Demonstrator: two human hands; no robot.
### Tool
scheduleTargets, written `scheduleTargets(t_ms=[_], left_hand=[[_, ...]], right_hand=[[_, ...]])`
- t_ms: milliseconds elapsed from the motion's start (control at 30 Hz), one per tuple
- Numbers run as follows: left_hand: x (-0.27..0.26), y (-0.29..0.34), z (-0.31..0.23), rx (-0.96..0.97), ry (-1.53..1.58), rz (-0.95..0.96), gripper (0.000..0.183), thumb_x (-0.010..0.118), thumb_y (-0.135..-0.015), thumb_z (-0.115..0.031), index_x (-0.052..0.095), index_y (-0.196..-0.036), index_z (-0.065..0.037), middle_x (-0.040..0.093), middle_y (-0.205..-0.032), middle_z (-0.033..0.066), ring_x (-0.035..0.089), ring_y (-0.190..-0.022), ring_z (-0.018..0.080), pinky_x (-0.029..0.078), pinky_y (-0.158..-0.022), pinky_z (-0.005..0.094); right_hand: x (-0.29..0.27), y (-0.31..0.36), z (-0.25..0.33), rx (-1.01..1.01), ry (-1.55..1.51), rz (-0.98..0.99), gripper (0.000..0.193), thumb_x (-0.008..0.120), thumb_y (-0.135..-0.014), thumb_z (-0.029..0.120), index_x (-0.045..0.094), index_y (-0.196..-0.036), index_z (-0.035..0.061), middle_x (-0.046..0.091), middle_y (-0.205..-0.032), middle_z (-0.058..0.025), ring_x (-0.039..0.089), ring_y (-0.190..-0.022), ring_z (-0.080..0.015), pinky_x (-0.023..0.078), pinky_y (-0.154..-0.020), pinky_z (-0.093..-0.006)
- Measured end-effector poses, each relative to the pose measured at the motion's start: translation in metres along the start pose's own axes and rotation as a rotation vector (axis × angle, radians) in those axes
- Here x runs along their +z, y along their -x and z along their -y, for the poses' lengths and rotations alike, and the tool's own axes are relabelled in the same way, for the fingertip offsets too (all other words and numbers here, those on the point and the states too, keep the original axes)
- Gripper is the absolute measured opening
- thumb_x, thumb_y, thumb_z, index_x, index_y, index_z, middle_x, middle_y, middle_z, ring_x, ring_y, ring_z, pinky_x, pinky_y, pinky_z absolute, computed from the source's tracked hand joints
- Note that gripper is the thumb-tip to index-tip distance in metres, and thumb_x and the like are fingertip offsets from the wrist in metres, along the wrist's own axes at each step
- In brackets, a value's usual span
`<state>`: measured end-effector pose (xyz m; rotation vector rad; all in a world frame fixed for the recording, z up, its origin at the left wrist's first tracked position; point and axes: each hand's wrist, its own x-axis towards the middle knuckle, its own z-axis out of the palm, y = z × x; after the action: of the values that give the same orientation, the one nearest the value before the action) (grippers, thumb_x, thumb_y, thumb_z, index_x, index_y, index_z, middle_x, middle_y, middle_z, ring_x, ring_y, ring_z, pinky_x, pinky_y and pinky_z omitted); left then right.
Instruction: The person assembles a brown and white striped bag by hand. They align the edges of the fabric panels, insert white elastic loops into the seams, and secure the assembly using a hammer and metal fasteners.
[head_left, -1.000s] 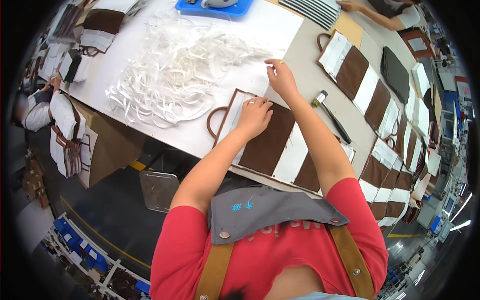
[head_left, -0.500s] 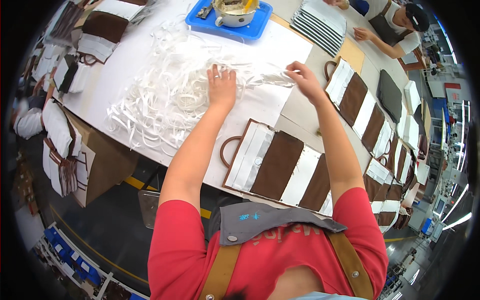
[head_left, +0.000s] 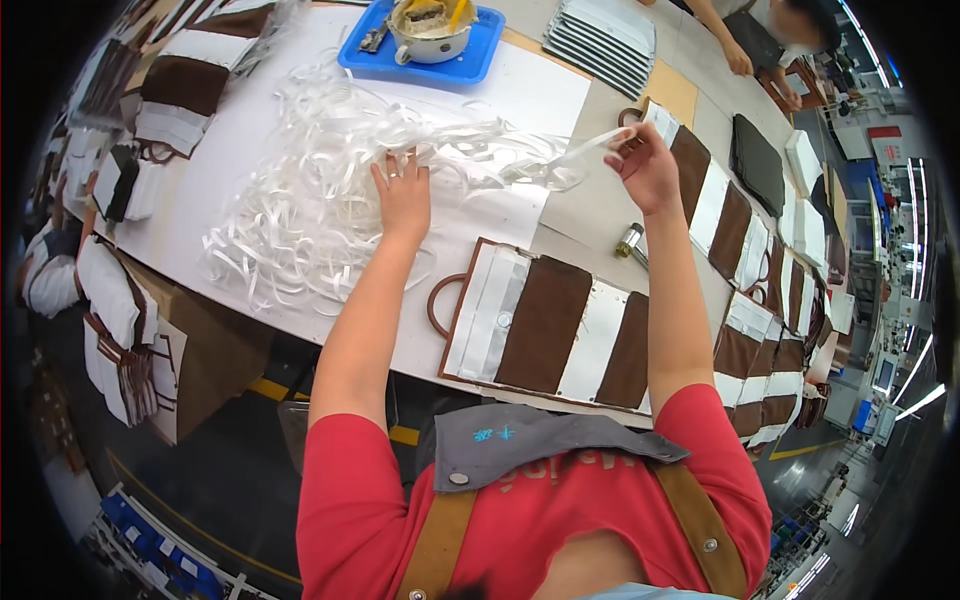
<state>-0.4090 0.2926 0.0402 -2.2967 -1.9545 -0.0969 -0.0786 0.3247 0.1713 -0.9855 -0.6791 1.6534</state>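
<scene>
A tangled heap of thin white strips lies on the white sheet. My left hand rests on its right side, fingers spread and stretched out over the strips. Away to the right, my right hand pinches the end of a white strip between thumb and fingers. That strip runs back taut toward the heap, with a loose bundle of others trailing below it. Nearest to me on the table lies a brown-and-white striped bag panel with a brown loop handle.
A blue tray at the far side bears an enamel pot. A small glass bottle stands near my right forearm. More striped panels and a stack of grey-edged sheets lie beyond. A co-worker's arms show at top right.
My right hand has moved right and a little nearer, drawing the strip out from the heap. My left hand has shifted slightly left and nearer. The small bottle has come into sight.
</scene>
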Motion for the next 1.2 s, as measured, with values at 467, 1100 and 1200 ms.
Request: scheduleTargets(t_ms=[467, 1100, 1200], left_hand=[[0.003, 0.008, 0.005, 0.054, 0.144, -0.172, 0.060, 0.056, -0.079, -0.004, 0.046, -0.136, -0.023, 0.038, -0.144, 0.0025, 0.036, -0.128, 0.0424, 0.017, -0.111, 0.0558], [0.017, 0.007, 0.033, -0.165, 0.132, -0.071, 0.057, 0.067, -0.080, -0.038, 0.047, -0.133, -0.031, 0.033, -0.139, 0.0122, 0.027, -0.131, 0.0427, 0.022, -0.099, 0.0715], [0.007, 0.005, 0.036, -0.127, 0.112, -0.039, 0.056, 0.066, -0.081, -0.042, 0.047, -0.133, -0.032, 0.032, -0.139, 0.0155, 0.025, -0.132, 0.0442, 0.022, -0.098, 0.0719]], right_hand=[[-0.051, -0.065, -0.113, 0.212, 0.204, -0.720, 0.045, 0.046, -0.095, 0.026, 0.036, -0.135, 0.0054, 0.056, -0.118, -0.0155, 0.058, -0.103, -0.0234, 0.043, -0.090, -0.0391], [-0.112, -0.032, -0.030, 0.029, -0.582, -0.484, 0.009, 0.062, -0.085, 0.005, 0.056, -0.078, 0.0027, 0.047, -0.056, -0.0012, 0.045, -0.048, -0.0133, 0.042, -0.052, -0.0258], [-0.159, 0.008, 0.013, -0.123, -0.542, -0.517, 0.012, 0.062, -0.087, 0.006, 0.055, -0.077, 0.0037, 0.046, -0.055, -0.0005, 0.044, -0.048, -0.0121, 0.041, -0.050, -0.0263]])
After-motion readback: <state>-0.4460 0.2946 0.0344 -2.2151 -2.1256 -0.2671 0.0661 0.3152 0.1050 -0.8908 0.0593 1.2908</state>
